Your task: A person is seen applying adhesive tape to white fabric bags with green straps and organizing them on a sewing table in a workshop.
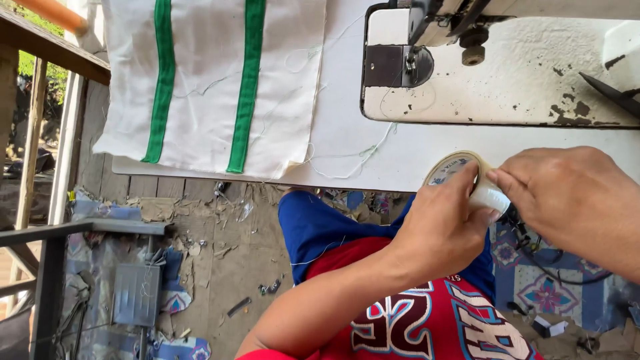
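Roll of tape [460, 170] being held at worktop [400, 153] edge.
Being pinched by left hand [443, 230] and right hand [573, 197]; sewing machine [520, 73] behind.

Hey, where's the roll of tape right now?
In the head view the tape roll is right of centre, held between the left hand and right hand, at the table edge below the sewing machine.

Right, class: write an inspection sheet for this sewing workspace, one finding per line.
Surface: white table, loose threads on it.
Job's things: roll of tape held at the table edge.
Clutter: white cloth with green stripes; worn sewing machine.
Grippers: left hand and right hand both grip the roll.
Cables: black cable below the right hand.
Surroundings: littered floor, grey pedal.
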